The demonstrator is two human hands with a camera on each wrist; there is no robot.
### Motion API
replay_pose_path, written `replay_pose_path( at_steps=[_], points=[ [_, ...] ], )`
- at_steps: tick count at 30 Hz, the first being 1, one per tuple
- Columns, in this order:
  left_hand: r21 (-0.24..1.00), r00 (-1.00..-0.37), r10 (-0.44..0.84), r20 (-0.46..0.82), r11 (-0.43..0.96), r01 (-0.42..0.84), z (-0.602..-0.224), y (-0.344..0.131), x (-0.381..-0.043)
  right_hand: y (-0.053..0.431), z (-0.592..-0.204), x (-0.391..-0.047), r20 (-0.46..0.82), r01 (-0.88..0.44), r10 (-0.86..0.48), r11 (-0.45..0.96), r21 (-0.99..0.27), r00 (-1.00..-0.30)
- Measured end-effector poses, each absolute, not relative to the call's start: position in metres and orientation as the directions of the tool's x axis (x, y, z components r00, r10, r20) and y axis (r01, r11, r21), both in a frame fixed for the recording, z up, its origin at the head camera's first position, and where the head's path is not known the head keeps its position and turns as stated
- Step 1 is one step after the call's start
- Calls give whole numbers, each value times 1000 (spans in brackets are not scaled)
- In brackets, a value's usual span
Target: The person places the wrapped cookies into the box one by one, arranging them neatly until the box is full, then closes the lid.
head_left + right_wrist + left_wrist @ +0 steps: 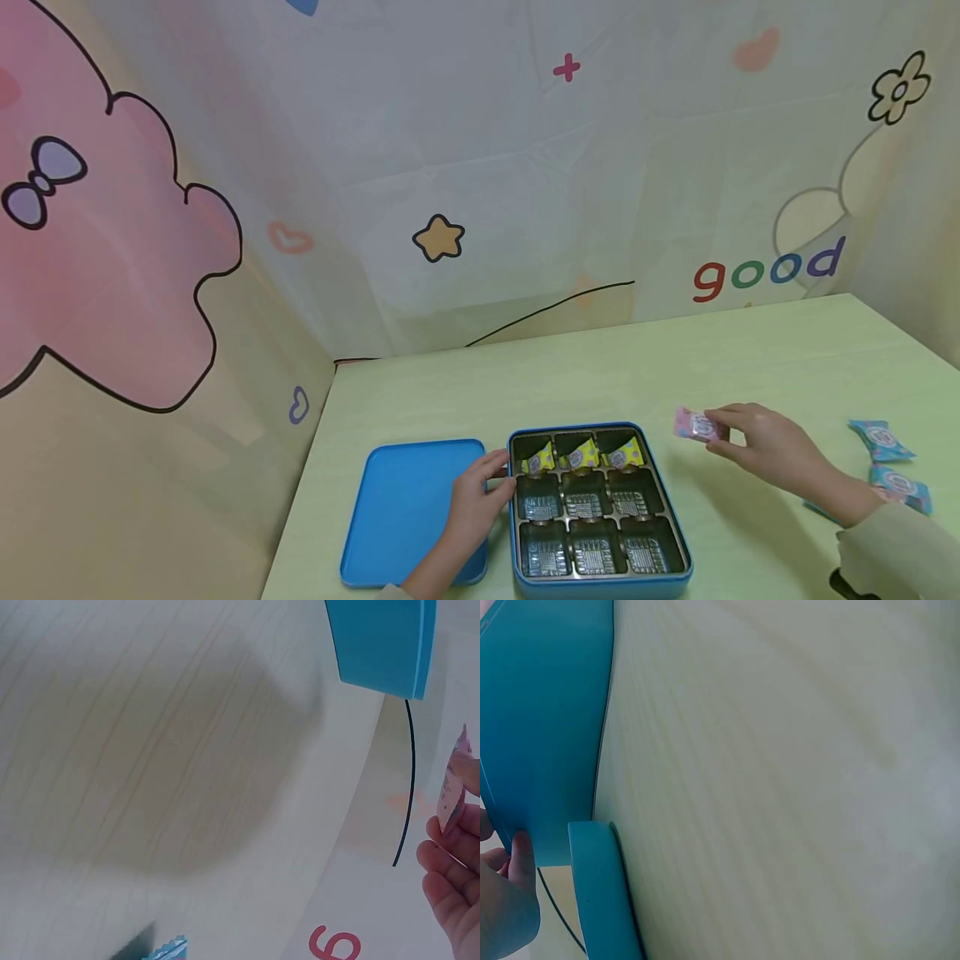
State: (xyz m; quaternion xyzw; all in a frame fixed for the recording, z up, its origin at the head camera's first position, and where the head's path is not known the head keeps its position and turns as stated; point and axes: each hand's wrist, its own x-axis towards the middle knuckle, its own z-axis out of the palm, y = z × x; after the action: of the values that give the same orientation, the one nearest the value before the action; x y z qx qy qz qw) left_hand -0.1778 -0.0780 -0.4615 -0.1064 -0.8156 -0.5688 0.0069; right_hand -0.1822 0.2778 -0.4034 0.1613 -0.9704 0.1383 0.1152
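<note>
My right hand (pixel 765 442) pinches a small pink-wrapped candy (pixel 697 425) between thumb and fingers, raised over the table to the right of a blue tin (pixel 603 587). Seen from the right wrist, that pink wrapper stands edge-on at the fingertips. At the tin's left wall, my left hand (pixel 478 496) holds the rim, its thumb against the blue side in the left wrist view. Inside the tin sits a dark plastic tray (pixel 566 519) divided into several compartments. Yellow-wrapped candies (pixel 583 454) lie in the back row, one per compartment; the middle and front rows are bare.
A blue lid (pixel 408 508) lies flat on the table left of the tin, partly behind my left forearm. Blue-wrapped candies (pixel 883 440) lie at the right, some partly hidden by my right arm. A printed cloth (pixel 510 183) hangs behind the table.
</note>
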Motion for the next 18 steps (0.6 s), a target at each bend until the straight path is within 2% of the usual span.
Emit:
replay_pose_path(
  at_steps=[5, 18],
  points=[
    [921, -976, 165, 144, 339, 193, -478, -80, -185, 272, -402, -179, 311, -382, -307, 897, -220, -899],
    [916, -979, 152, 135, 356, 182, -478, -79, -186, 262, -404, -176, 364, -454, -369, 873, -180, -855]
  ],
)
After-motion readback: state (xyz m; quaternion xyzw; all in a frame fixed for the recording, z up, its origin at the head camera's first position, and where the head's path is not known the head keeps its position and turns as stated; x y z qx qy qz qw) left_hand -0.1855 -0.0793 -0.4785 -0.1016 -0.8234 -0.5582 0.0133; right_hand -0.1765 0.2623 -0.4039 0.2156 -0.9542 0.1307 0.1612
